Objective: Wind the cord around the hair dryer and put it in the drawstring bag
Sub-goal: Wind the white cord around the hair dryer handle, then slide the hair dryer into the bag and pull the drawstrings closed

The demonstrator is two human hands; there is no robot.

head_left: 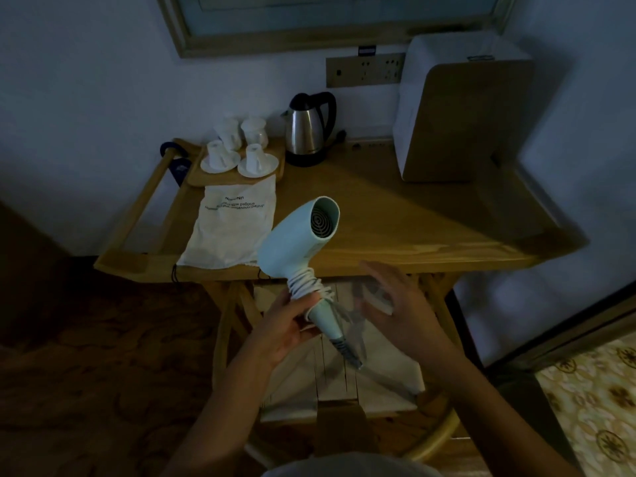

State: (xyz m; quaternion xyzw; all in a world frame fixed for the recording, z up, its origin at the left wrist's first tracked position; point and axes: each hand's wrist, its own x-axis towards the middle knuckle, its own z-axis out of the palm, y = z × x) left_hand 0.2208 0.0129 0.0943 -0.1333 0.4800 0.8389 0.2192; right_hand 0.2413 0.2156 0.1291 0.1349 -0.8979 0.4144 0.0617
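My left hand [287,325] grips the hair dryer [296,242] handle, cord [306,282] partly wound; my right hand [395,304], blurred, looks open near the tabletop's [413,218] front edge.

Dim room (perhaps dusk): wooden table [395,215].

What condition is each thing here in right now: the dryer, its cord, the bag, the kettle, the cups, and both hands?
hair dryer: held upright above the table edge, nozzle pointing away.
cord: partly wound round the handle, the rest blurred and loose.
drawstring bag: lying flat on the table, apparently empty.
kettle: upright on its base, lid shut.
cups: upside down on the tray.
left hand: gripping the dryer handle.
right hand: open, blurred, beside the cord.
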